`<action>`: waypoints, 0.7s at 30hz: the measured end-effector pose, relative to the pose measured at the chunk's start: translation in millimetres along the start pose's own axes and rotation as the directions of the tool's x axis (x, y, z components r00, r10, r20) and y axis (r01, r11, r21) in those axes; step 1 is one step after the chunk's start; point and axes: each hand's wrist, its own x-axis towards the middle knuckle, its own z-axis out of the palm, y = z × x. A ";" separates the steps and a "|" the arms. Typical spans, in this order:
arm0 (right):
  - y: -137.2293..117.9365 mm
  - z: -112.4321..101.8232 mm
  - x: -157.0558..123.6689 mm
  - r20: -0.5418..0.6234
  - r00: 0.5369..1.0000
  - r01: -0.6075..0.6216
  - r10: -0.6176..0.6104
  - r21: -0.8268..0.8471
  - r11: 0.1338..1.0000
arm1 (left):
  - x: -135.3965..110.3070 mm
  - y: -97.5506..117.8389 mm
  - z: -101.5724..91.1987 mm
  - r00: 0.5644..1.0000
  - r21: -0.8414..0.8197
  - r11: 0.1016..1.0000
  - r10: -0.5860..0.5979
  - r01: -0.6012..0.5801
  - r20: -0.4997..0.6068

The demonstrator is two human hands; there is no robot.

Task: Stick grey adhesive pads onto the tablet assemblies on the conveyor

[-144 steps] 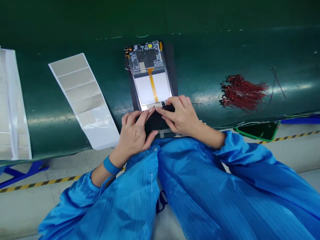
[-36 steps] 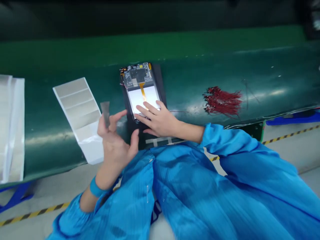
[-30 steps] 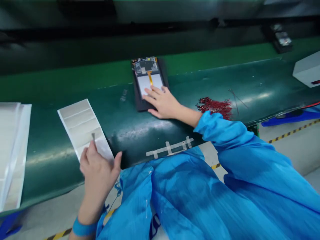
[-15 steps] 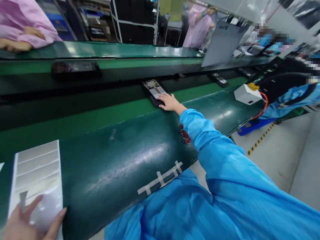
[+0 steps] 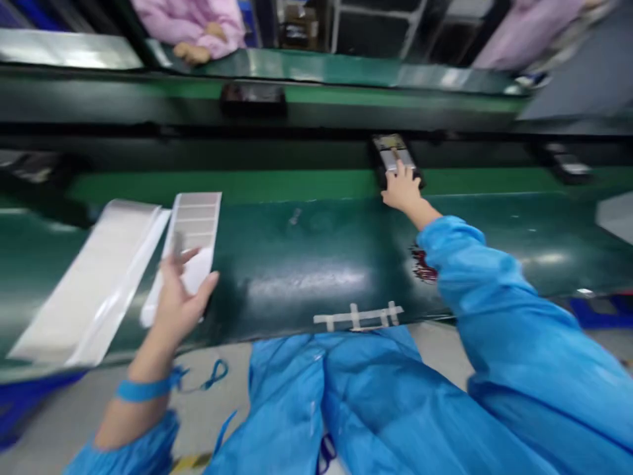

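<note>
Head view, left hand [image 5: 180, 300]: is grasping a blurred grey strip [image 5: 177, 244] at its fingers, above the label sheet [image 5: 196, 214].
Head view, right hand [image 5: 401, 189]: is resting, fingers spread and released, on the near end of the opened tablet [image 5: 388, 146].
Tablet position: is lying across the green strip [image 5: 316, 186] and dark band [image 5: 306, 153], beyond the bench [image 5: 297, 264].
Bench, right side: red wire bundle [image 5: 423, 265] is lying partly behind the blue sleeve [image 5: 459, 251].

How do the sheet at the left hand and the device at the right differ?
The sheet is flat and pale; the device is thicker, dark-edged.
The sheet lies left, nearer the wearer; the device lies right, farther off.
Both are oblong.
</note>
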 end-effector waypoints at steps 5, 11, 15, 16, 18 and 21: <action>-114.8 14.3 -83.4 0.092 0.862 0.365 -0.498 0.568 0.737 | -33.1 49.7 56.1 0.976 -0.302 0.943 -0.082 0.142 0.204; -191.4 16.4 -163.4 0.061 0.871 0.108 -0.488 0.944 0.311 | -53.6 67.3 72.4 0.955 -0.439 0.879 -0.055 0.184 0.291; -190.4 17.8 -162.6 0.150 0.866 0.004 -0.477 0.952 0.307 | -55.9 71.3 69.9 0.946 -0.282 0.954 -0.008 0.104 0.324; -189.1 18.3 -162.4 0.160 0.865 -0.003 -0.475 0.949 0.315 | -56.4 72.4 70.6 0.941 -0.245 0.965 0.000 0.088 0.337; -187.2 19.2 -165.0 0.150 0.875 0.019 -0.460 0.939 0.344 | -58.2 72.7 74.2 0.936 -0.195 0.979 0.013 0.060 0.352; -185.9 19.8 -173.4 0.069 0.896 0.130 -0.438 0.904 0.408 | -64.0 67.2 81.3 0.936 -0.134 0.991 0.028 0.020 0.351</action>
